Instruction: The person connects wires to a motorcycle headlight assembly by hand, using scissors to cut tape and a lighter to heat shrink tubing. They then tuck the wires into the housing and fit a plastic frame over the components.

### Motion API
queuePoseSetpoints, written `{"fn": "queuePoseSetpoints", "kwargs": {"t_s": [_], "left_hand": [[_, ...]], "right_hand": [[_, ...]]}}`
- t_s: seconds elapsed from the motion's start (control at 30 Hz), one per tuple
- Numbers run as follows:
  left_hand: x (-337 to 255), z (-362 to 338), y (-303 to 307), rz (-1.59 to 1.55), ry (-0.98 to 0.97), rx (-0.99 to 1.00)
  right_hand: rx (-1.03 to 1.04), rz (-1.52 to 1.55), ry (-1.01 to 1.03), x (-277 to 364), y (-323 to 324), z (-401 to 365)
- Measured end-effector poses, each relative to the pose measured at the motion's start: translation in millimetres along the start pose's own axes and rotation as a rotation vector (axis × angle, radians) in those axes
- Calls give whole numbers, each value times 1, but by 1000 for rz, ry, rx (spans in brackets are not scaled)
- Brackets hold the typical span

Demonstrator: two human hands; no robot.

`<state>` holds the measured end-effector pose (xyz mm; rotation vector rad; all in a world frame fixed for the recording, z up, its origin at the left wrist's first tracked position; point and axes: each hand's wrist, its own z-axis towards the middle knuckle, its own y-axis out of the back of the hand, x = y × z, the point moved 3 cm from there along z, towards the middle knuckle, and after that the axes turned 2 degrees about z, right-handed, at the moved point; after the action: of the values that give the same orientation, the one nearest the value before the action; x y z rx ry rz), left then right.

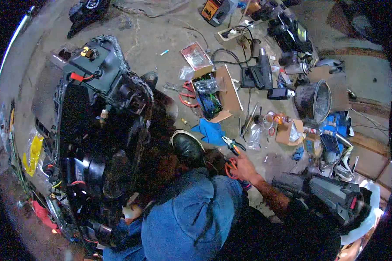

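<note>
My right hand (245,168) is beside my right knee, its fingers closed at a pair of pliers (236,148) with orange and black handles. A red looped handle (231,168) shows under the same fingers; its working end is hidden. A blue cloth or glove (209,132) lies on the floor just beyond the plier jaws. My left hand (132,212) is low beside the dark motorcycle body (106,161), partly in shadow, with its fingers mostly hidden. On that body, a battery-like grey box (93,65) carries a red-covered lead (77,77).
An open cardboard box (230,93) of packaged parts lies on the floor ahead. Around it are a black heat gun or drill (259,71), a metal pot (313,102) and a power strip (236,34). A grey and black fairing (331,195) sits right of my arm.
</note>
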<state>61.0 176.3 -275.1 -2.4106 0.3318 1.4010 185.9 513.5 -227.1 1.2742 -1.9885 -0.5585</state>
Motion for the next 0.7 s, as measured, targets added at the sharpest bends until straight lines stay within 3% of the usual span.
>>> {"fn": "queuePoseSetpoints", "kwargs": {"t_s": [0.1, 0.3, 0.47, 0.53, 0.57, 0.6, 0.7], "left_hand": [[5, 0, -3, -22, 32, 8], [0, 34, -27, -148, 17, 73], [-50, 49, -55, 59, -171, 29], [-59, 51, -63, -40, -193, 95], [-67, 52, -68, -123, -250, 108], [-75, 52, -69, -202, -307, 120], [-91, 47, -67, -125, -177, 125]], "right_hand": [[266, 125, -168, -1, 3, -3], [64, 279, -67, -2, 14, -6], [159, 733, -135, 33, 69, -4], [134, 790, -64, 49, 81, -6], [207, 835, -156, 61, 89, -7], [177, 775, -122, 73, 93, -7], [63, 652, 34, 81, 85, -4]]}}
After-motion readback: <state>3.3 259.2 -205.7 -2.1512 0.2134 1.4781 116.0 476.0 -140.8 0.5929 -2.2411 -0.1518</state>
